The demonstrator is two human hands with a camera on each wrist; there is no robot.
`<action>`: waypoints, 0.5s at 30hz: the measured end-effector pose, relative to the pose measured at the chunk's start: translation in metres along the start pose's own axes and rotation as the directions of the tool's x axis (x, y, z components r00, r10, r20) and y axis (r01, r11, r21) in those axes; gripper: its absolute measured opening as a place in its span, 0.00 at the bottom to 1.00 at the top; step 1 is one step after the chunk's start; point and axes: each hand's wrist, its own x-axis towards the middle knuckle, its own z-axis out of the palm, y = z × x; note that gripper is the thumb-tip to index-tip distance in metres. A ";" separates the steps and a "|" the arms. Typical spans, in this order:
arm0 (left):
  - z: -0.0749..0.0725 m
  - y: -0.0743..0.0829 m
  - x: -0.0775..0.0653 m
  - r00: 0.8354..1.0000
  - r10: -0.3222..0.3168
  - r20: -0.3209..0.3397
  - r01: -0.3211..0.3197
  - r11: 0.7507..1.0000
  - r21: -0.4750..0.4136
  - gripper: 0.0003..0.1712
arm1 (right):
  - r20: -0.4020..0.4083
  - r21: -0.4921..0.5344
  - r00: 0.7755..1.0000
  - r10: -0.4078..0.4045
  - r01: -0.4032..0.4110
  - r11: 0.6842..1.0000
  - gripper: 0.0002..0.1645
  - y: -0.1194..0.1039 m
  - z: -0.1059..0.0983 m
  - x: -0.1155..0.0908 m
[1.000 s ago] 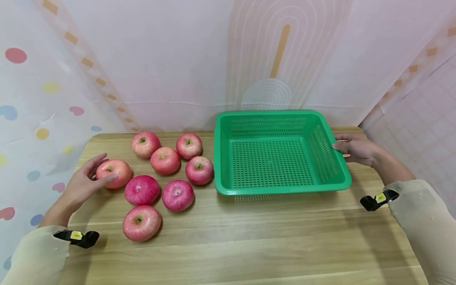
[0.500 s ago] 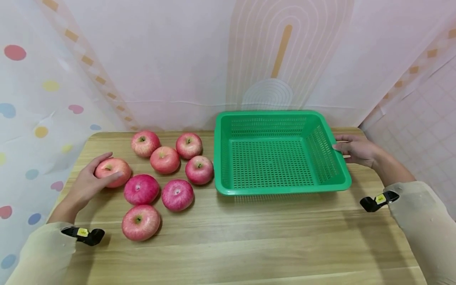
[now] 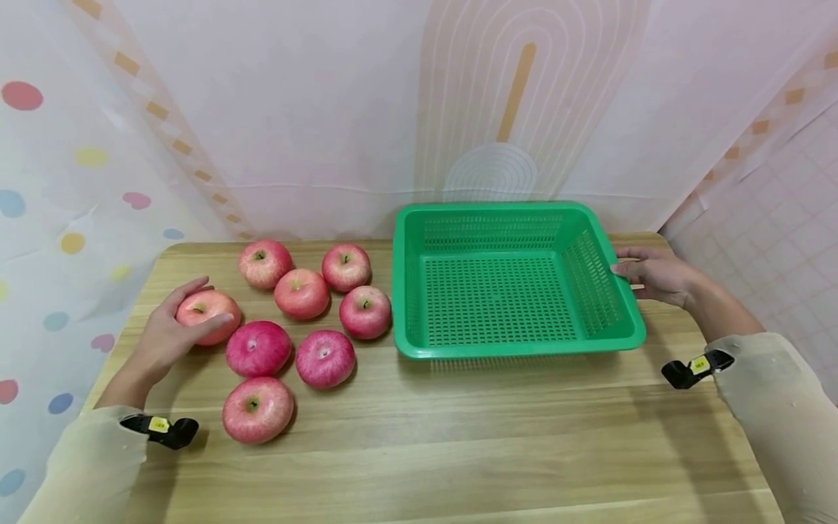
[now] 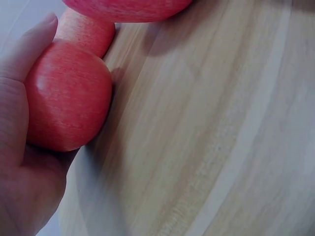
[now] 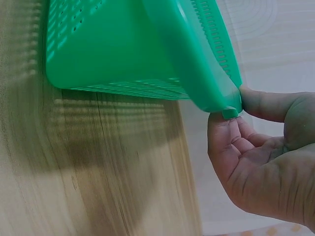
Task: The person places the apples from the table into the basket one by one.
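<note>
My left hand (image 3: 162, 333) curls round an apple (image 3: 204, 309) at the left of the group, thumb on the near side and fingers on the far side. The left wrist view shows the palm and thumb (image 4: 34, 46) against that apple (image 4: 69, 96), which sits at the wooden surface. At the right, my right hand (image 3: 657, 276) pinches the rim of a green plastic basket (image 3: 513, 351), thumb on top and fingers below. In the right wrist view the fingers (image 5: 224, 142) press under the basket's rim (image 5: 197, 78).
Several more apples lie left of the basket, among them a deep pink one (image 3: 260, 349), a large one (image 3: 258, 410) at the front and one (image 3: 365, 313) beside the basket wall. The wooden table (image 3: 458, 444) backs onto a patterned wall covering (image 3: 314, 109).
My left hand has moved a little to the right and closed in further round the apple, its thumb reaching farther across it. The right hand keeps its pinch on the basket rim.
</note>
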 end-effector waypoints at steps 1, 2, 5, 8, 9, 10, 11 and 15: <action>0.000 0.000 0.000 1.000 0.003 -0.005 -0.003 1.000 0.004 0.47 | 0.000 -0.001 1.000 0.000 0.000 1.000 0.34 0.000 0.000 0.000; 0.000 0.000 0.000 1.000 0.006 -0.006 -0.006 1.000 0.006 0.46 | 0.000 0.000 1.000 -0.001 0.001 1.000 0.34 0.000 0.000 0.000; -0.001 0.002 -0.001 1.000 0.011 -0.014 -0.011 1.000 0.008 0.45 | -0.002 0.010 1.000 0.004 -0.004 1.000 0.33 0.000 -0.001 0.001; -0.001 0.003 -0.002 1.000 0.008 -0.022 -0.008 1.000 0.001 0.43 | 0.001 0.016 1.000 0.004 -0.004 1.000 0.32 0.000 -0.001 0.002; 0.000 0.003 -0.002 1.000 0.007 -0.025 -0.007 1.000 -0.001 0.42 | 0.002 0.016 1.000 0.003 -0.003 1.000 0.32 0.000 -0.001 0.002; 0.000 0.004 -0.002 1.000 0.007 -0.027 -0.007 1.000 0.000 0.42 | 0.003 0.017 1.000 0.002 -0.002 1.000 0.32 0.001 -0.001 0.002; 0.000 0.004 -0.001 1.000 0.007 -0.029 -0.007 1.000 0.000 0.41 | 0.004 0.017 1.000 0.000 0.000 1.000 0.33 0.001 -0.001 0.002; 0.001 0.003 0.000 0.999 0.007 -0.037 -0.007 1.000 -0.001 0.40 | 0.007 0.016 1.000 -0.003 0.003 1.000 0.33 0.001 -0.001 0.001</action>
